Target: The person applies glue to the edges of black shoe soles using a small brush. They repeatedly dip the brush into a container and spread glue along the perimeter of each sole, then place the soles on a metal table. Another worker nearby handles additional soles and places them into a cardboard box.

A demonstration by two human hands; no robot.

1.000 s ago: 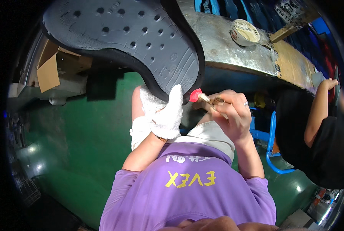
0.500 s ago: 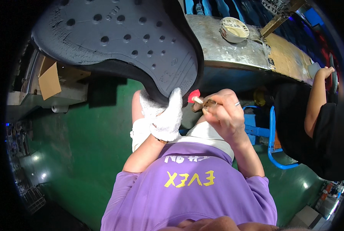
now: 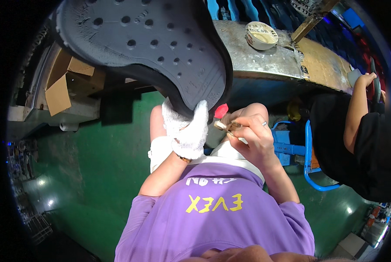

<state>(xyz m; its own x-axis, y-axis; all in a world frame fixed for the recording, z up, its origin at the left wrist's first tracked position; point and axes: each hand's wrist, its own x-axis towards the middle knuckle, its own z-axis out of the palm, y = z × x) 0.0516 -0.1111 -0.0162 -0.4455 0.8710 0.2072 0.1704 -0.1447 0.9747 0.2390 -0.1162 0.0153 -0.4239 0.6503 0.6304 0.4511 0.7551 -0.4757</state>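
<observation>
My left hand (image 3: 189, 133), in a white knitted glove, is closed on the lower end of a large dark grey shoe sole (image 3: 138, 52). The sole is raised, its dimpled face with rows of round holes showing and a black rim along its edge. My bare right hand (image 3: 253, 135), with a ring on one finger, pinches a small brush (image 3: 221, 125) with a red tip and a short pale handle. That red tip stands just right of the sole's lower end, apart from it. Part of the brush's handle is hidden by my fingers.
Ahead is a worn metal-topped bench (image 3: 234, 48) with a round white tub (image 3: 262, 36). An open cardboard box (image 3: 57, 94) stands on the left. At right are a blue metal frame (image 3: 310, 153) and a co-worker's arm (image 3: 356, 109), close by in black clothing.
The sole has shifted slightly right and down with my left hand. My right hand has moved a little left, and the red brush tip now points more upward.
</observation>
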